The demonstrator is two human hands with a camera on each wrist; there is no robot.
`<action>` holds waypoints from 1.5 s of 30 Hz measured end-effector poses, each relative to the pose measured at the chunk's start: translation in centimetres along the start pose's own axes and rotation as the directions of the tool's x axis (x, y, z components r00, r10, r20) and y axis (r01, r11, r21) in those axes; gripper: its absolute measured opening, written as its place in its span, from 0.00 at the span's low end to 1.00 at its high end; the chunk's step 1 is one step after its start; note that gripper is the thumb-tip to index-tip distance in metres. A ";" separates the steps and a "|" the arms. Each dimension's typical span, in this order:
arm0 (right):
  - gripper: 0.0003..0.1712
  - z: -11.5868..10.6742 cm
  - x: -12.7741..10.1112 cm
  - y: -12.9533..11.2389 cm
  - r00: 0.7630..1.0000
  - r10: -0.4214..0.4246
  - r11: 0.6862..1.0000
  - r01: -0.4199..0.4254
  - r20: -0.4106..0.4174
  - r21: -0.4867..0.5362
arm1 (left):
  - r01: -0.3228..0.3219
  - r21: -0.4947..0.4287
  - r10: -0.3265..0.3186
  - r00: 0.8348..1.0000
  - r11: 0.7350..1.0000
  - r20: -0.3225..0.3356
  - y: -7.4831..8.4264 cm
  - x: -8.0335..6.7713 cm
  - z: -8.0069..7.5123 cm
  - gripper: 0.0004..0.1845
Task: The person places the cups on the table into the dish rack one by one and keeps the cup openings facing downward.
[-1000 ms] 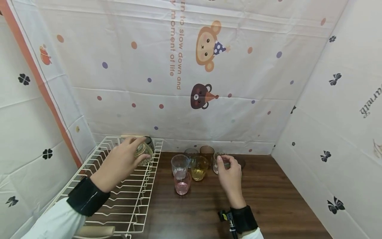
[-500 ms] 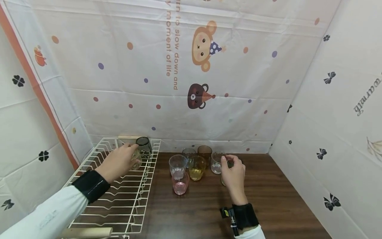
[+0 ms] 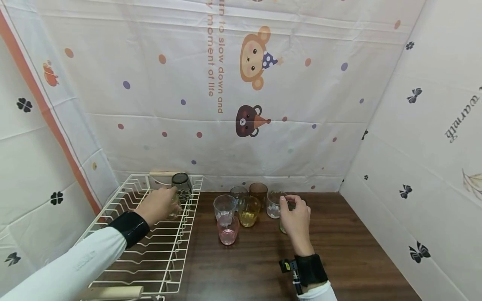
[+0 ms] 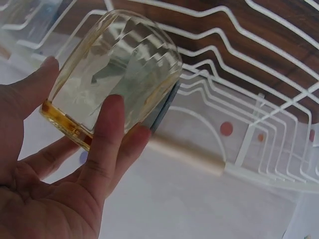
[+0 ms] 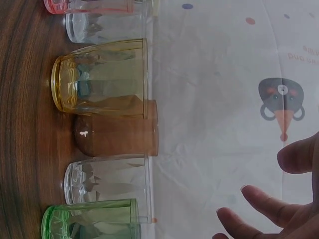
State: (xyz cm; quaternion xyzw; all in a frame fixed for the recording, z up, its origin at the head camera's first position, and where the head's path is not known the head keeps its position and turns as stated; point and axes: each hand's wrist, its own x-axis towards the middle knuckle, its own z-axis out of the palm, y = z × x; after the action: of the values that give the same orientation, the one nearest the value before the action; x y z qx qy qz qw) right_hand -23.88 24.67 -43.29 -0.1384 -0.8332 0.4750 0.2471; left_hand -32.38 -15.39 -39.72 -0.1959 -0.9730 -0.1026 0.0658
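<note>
A clear, pale-yellow-based faceted glass tumbler [image 4: 119, 64] is held upside down at the far right part of a white wire dish rack with wooden handles [image 4: 279, 181]; whether its rim is touching the wires cannot be told. Its base is gripped between the thumb and curled fingers of the left hand [image 3: 160, 204]. Compared with a second ago, the tumbler has been shifted nearer, so that the dark grey glass tumbler [image 3: 181, 184] just beyond it is now less covered; placement is judged unfinished, since the base has not been let go. On the brown wooden tabletop [image 3: 244, 271] to the right, the right hand [image 3: 295, 217] has been moved rightward, off the short clear glass tumbler [image 5: 107, 181]; its fingers are spread apart, nothing held, near a green glass tumbler [image 5: 92, 219]. Farther left, a yellow glass tumbler [image 3: 249, 211] is stood near of a brown glass tumbler [image 3: 259, 189], with a pink glass tumbler [image 3: 227, 235] placed nearest. The far side is closed off by a white printed cloth [image 3: 150, 104].
</note>
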 end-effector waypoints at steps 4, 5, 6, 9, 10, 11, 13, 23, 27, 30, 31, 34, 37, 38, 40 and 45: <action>0.23 0.0 -0.1 0.0 1.000 0.002 1.000 -0.002 0.007 0.000 | 0.012 0.001 -0.012 1.000 1.000 0.019 -0.1 0.6 1.1 0.24; 0.23 0.0 -0.1 -0.1 1.000 0.003 1.000 -0.003 0.010 0.002 | 0.013 0.003 -0.013 1.000 1.000 0.020 -0.1 0.7 1.3 0.25; 0.23 0.0 -0.2 -0.1 1.000 0.002 1.000 -0.002 0.010 0.004 | 0.015 -0.003 -0.015 1.000 1.000 0.021 -0.1 0.8 1.5 0.24; 0.24 -0.1 -0.1 -0.2 1.000 0.008 1.000 -0.008 0.009 0.001 | 0.011 -0.020 -0.011 1.000 1.000 0.017 -0.2 1.3 2.0 0.22; 0.24 -0.1 -0.1 -0.2 1.000 0.007 1.000 -0.007 0.005 -0.003 | 0.009 -0.018 -0.009 1.000 1.000 0.009 -0.3 1.5 2.2 0.22; 0.23 -0.1 -0.1 -0.3 1.000 0.010 1.000 -0.009 0.005 -0.007 | 0.004 -0.014 -0.004 1.000 1.000 0.001 -0.3 1.6 2.4 0.22; 0.23 -0.2 -0.1 -0.3 1.000 0.008 1.000 -0.008 0.009 -0.011 | 0.000 -0.001 0.000 1.000 1.000 -0.013 -0.4 1.9 2.7 0.23; 0.23 -0.1 0.0 -0.3 1.000 0.014 1.000 -0.014 0.020 -0.013 | 0.008 0.018 -0.007 0.997 1.000 -0.077 -0.8 2.1 3.4 0.34; 0.23 -0.1 0.0 -0.2 1.000 0.017 1.000 -0.017 0.023 -0.015 | 0.005 0.027 -0.002 0.995 1.000 -0.103 -0.7 2.1 3.6 0.34; 0.24 -0.2 0.1 -0.2 1.000 0.015 1.000 -0.015 0.026 -0.017 | 0.008 0.037 -0.004 0.993 0.999 -0.115 -0.4 2.0 3.7 0.35; 0.24 -0.2 0.1 -0.2 1.000 0.014 1.000 -0.014 0.027 -0.016 | 0.011 0.040 -0.006 0.993 0.999 -0.117 -0.4 2.0 3.7 0.35; 0.24 -0.4 0.1 -0.2 0.999 0.015 1.000 -0.015 0.030 -0.014 | 0.022 0.049 -0.016 0.993 0.999 -0.117 -0.2 1.9 3.7 0.35; 0.23 -0.5 0.1 -0.1 0.999 0.018 1.000 -0.018 0.031 -0.007 | 0.029 0.060 -0.022 0.993 0.998 -0.116 -0.1 1.8 3.8 0.35; 0.23 -0.5 0.1 -0.1 0.999 0.019 1.000 -0.019 0.030 -0.006 | 0.028 0.062 -0.020 0.993 0.998 -0.118 -0.1 1.7 3.8 0.35; 0.23 -0.6 0.1 -0.1 1.000 0.021 1.000 -0.020 0.021 -0.004 | 0.023 0.070 -0.014 0.992 0.997 -0.123 -0.1 1.6 4.0 0.35; 0.23 -0.6 0.4 0.1 1.000 0.030 1.000 -0.030 0.004 0.003 | 0.010 0.080 0.001 0.990 0.997 -0.138 -0.2 1.6 4.2 0.33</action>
State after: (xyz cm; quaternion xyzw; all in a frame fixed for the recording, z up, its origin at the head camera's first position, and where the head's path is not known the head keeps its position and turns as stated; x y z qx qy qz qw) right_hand -23.90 25.33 -42.99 -0.1496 -0.8307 0.4804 0.2382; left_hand -34.25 -14.02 -43.57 -0.1832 -0.9700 -0.0767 0.1405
